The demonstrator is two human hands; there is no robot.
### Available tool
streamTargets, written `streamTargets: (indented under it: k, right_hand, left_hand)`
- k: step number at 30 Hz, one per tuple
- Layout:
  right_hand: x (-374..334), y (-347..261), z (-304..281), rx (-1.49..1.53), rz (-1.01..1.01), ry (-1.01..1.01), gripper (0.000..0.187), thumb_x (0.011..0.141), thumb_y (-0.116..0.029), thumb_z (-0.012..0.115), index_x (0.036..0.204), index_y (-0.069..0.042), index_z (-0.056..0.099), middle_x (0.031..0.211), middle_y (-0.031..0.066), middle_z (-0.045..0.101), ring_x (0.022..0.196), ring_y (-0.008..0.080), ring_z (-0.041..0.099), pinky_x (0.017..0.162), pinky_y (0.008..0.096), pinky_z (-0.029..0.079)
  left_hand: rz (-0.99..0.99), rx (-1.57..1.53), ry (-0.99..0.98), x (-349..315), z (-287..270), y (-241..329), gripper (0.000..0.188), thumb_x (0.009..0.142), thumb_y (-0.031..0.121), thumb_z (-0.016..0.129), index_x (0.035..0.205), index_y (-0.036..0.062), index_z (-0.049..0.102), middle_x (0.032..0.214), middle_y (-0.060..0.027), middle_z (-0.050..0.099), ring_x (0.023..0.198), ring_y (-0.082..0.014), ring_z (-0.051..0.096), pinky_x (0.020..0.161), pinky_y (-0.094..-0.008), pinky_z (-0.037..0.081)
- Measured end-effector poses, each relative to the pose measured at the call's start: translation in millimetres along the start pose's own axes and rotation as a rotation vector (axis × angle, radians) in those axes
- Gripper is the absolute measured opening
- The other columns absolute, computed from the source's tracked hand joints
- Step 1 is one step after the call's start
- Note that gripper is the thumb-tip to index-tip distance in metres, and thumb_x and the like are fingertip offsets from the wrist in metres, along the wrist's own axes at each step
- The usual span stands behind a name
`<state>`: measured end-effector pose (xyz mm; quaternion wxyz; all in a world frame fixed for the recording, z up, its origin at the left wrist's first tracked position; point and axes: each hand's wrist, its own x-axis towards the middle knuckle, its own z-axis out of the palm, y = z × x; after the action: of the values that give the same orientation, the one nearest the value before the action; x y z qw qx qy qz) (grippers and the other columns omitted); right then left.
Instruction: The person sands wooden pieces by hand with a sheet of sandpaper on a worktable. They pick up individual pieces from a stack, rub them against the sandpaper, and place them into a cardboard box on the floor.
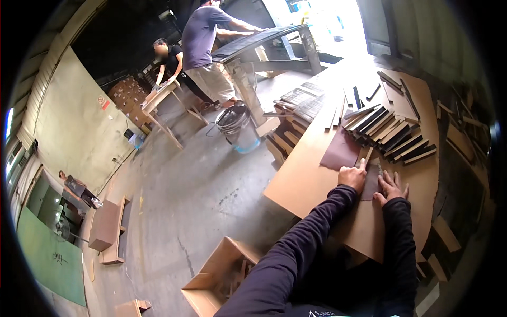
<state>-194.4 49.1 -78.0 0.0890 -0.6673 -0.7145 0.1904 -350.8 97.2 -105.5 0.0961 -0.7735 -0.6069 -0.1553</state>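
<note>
My left hand (353, 177) is closed, its index finger stretched along a short pale wooden strip (369, 153) that sticks out past the fingertip. Fingers apart, my right hand (392, 188) rests on the edge of a dark brown sheet (371, 182) that looks like sandpaper. Another reddish-brown sheet (340, 150) lies just beyond my left hand. Past both hands is a row of narrow wooden strips (391, 132) with black faces, packed side by side. All of this lies on a brown board (301, 182). What is under my left palm is hidden.
Loose strips (391, 80) lie at the board's far end. An open cardboard box (214, 274) with wood pieces stands on the floor at lower left. Beyond are a bucket (235, 127) and a person (203, 47) at a slanted bench. Wood scraps (446, 232) lie to the right.
</note>
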Motion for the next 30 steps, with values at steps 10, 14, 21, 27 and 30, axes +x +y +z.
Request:
streamTargets:
  k: [10, 14, 21, 27, 30]
  right_hand:
    - [15, 26, 11, -0.05, -0.079, 0.014, 0.063, 0.073, -0.044, 0.058, 0.13, -0.027, 0.038, 0.143, -0.0035, 0.022, 0.134, 0.0256, 0.009, 0.099, 0.0623, 0.004]
    - [20, 15, 15, -0.015, -0.129, 0.052, 0.058, 0.074, -0.038, 0.059, 0.127, -0.022, 0.042, 0.141, 0.0026, 0.026, 0.13, 0.0249, 0.02, 0.1, 0.0542, 0.015]
    - [25, 62, 4, 0.045, -0.076, 0.105, 0.064, 0.067, -0.026, 0.066, 0.126, -0.022, 0.044, 0.14, -0.0008, 0.029, 0.133, 0.0216, 0.015, 0.104, 0.0535, 0.008]
    - [26, 17, 26, -0.178, -0.013, -0.009, 0.066, 0.069, -0.032, 0.063, 0.13, -0.032, 0.037, 0.142, -0.0118, 0.022, 0.134, 0.0161, 0.01, 0.101, 0.0575, 0.004]
    - [31, 31, 14, -0.16, 0.016, -0.014, 0.067, 0.069, -0.033, 0.063, 0.13, -0.031, 0.037, 0.142, -0.0121, 0.021, 0.134, 0.016, 0.01, 0.101, 0.0572, 0.004]
  left_hand:
    - [-0.062, -0.129, -0.109, -21, -11, 3, 0.037, 0.086, 0.031, 0.044, 0.119, 0.0141, 0.048, 0.066, -0.0181, 0.06, 0.061, -0.0341, 0.059, 0.057, -0.0443, 0.046]
    - [-0.101, -0.083, -0.097, -5, -17, 9, 0.032, 0.084, 0.029, 0.046, 0.111, 0.0121, 0.051, 0.065, -0.0182, 0.06, 0.059, -0.0329, 0.06, 0.054, -0.0447, 0.045]
    - [0.104, -0.119, 0.127, -30, 2, 26, 0.04, 0.082, 0.026, 0.051, 0.119, 0.0112, 0.049, 0.054, -0.0083, 0.057, 0.046, -0.0217, 0.057, 0.048, -0.0364, 0.043]
    - [-0.141, -0.14, 0.095, -2, 42, 5, 0.038, 0.081, 0.025, 0.048, 0.113, 0.0062, 0.053, 0.062, -0.0088, 0.062, 0.055, -0.0225, 0.06, 0.054, -0.0364, 0.044]
    - [0.052, -0.072, 0.18, -66, 27, -3, 0.039, 0.082, 0.027, 0.049, 0.116, 0.0074, 0.051, 0.049, -0.0039, 0.052, 0.042, -0.0181, 0.05, 0.045, -0.0317, 0.038]
